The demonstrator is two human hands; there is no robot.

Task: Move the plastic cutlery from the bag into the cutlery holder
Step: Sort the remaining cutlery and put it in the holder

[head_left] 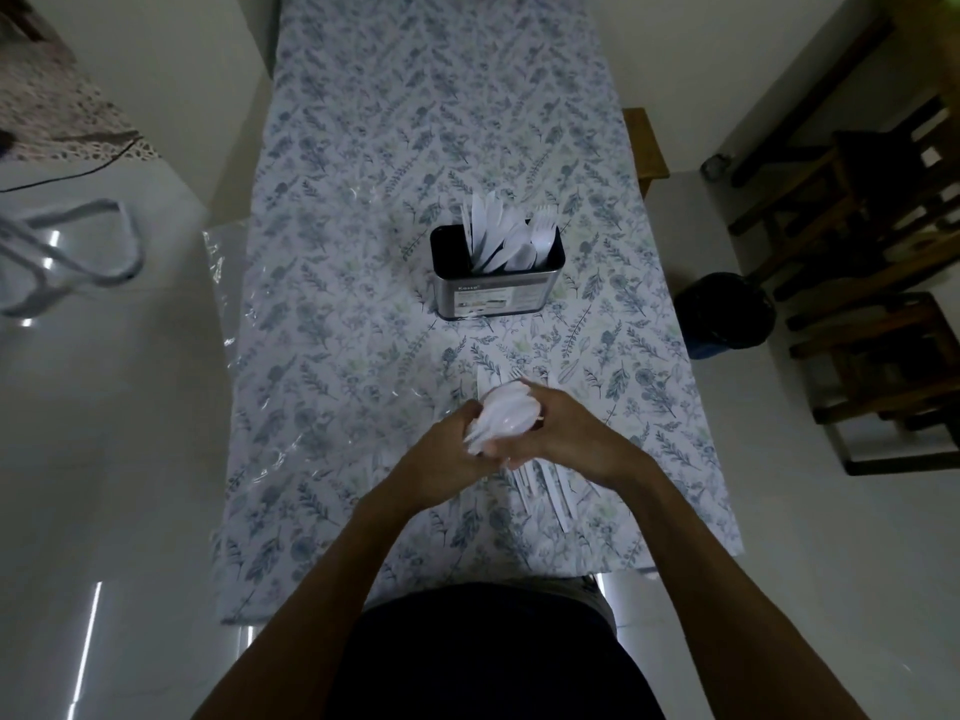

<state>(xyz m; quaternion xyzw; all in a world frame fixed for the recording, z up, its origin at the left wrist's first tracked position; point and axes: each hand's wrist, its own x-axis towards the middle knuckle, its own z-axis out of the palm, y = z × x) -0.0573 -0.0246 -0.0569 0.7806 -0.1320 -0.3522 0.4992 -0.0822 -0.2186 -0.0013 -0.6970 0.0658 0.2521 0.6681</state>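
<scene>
Left hand (447, 449) curled round lower end of white spoon bundle (501, 415), gripping. Right hand (561, 433) wrapped over bundle's other side, fingers closed on it. Bundle held just above tablecloth (337, 356), near table edge. Loose cutlery (545, 483) lies flat under hands; bag not discernible. Holder (496, 275) farther along table, well apart, already part-filled with knives, spoons, forks.

Handling, by judgement: light, thin, stiff but snappable, slick; nested bowls may slide and fan. Best grip around handles, squeezed evenly.
</scene>
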